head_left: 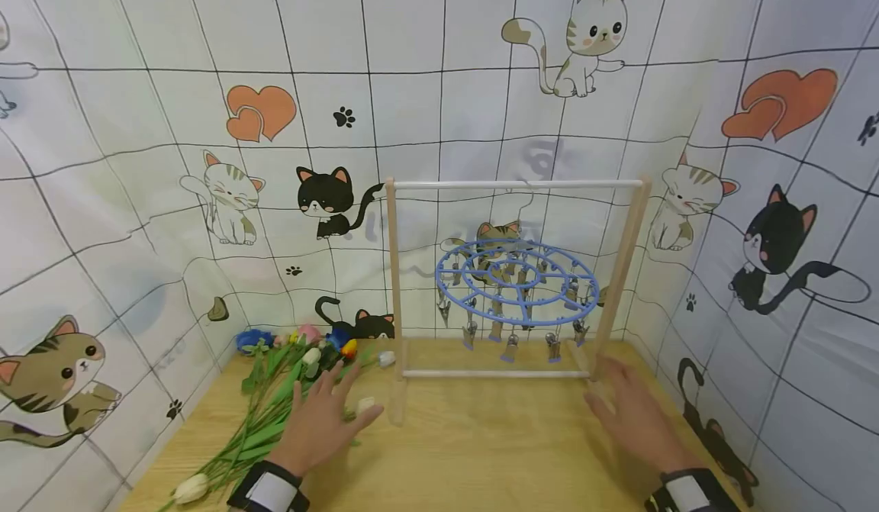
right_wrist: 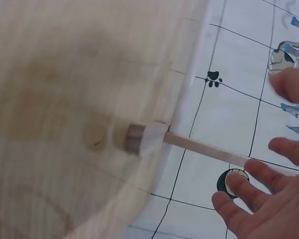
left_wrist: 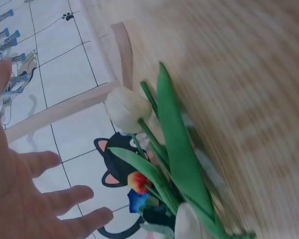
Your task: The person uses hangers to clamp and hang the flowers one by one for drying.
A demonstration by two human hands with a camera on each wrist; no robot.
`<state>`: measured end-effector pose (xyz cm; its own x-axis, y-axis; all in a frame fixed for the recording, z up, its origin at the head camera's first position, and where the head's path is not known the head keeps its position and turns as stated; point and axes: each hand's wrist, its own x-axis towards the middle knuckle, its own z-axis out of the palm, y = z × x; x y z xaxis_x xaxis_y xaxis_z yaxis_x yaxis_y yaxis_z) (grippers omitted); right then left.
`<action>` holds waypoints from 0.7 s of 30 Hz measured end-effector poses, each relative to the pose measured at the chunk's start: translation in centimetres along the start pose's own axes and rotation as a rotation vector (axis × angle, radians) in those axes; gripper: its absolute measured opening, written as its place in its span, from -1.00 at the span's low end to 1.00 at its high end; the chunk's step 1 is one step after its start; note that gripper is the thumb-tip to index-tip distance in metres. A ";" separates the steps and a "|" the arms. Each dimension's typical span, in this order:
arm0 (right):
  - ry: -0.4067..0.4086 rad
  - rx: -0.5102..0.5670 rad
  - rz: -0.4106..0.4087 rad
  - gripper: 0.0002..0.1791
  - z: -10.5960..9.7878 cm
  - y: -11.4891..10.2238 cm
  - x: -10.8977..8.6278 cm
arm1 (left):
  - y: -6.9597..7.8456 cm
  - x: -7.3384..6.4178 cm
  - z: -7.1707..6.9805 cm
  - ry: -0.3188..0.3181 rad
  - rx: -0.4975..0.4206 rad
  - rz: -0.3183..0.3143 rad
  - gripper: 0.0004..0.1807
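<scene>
Over the table [head_left: 474,451], left hand [head_left: 323,424] beside the flowers [head_left: 280,394], right hand [head_left: 635,417] near the rack [head_left: 515,185] — fingers spread, nothing gripped. One careless knock to that rack — its dangling clip hanger [head_left: 526,317] could swing!

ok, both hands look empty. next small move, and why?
Probably have the left hand pinch the nearest white tulip: it's open right beside the flowers, while the right hand is over by the rack's post, and no flower shows in the clips under the blue hanger.
</scene>
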<state>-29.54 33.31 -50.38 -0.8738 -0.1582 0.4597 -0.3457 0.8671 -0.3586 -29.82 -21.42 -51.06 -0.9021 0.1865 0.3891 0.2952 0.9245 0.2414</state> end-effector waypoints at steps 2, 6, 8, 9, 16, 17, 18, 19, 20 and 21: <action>0.023 0.038 0.015 -0.22 0.0 0.1 0.6 | 0.4 0.5 0.1 -0.006 -0.024 -0.003 -0.04; 0.089 0.089 0.027 -0.22 0.3 0.5 2.1 | 1.0 1.5 0.2 0.017 -0.086 -0.014 -0.07; 0.113 0.109 0.045 -0.18 0.3 0.9 2.8 | 1.3 2.2 0.4 0.028 -0.125 -0.020 -0.07; 0.122 0.117 0.065 -0.16 0.3 1.1 3.1 | 1.5 2.6 0.6 0.029 -0.145 -0.023 -0.07; 0.151 0.195 0.205 -0.06 -0.2 2.1 4.8 | 2.6 5.5 1.6 0.011 -0.334 -0.038 -0.21; 0.141 0.219 0.213 -0.04 -0.3 2.2 5.1 | 2.7 5.9 1.6 0.017 -0.367 -0.034 -0.24; 0.121 0.242 0.223 -0.03 -0.3 2.1 5.3 | 2.9 6.4 1.6 0.027 -0.396 -0.024 -0.26; 0.095 0.265 0.234 -0.02 -0.4 2.1 5.6 | 3.0 6.8 1.5 0.037 -0.418 -0.012 -0.26; 0.070 0.285 0.242 -0.01 -0.4 2.1 5.8 | 3.1 7.3 1.5 0.044 -0.442 0.002 -0.26; 0.043 0.309 0.248 -0.01 -0.4 2.0 6.0 | 3.2 7.7 1.5 0.053 -0.461 0.012 -0.26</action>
<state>-35.37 34.31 -48.01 -0.9310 0.0638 0.3594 -0.2179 0.6926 -0.6876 -36.34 -16.51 -48.65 -0.8841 0.1678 0.4361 0.4252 0.6758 0.6021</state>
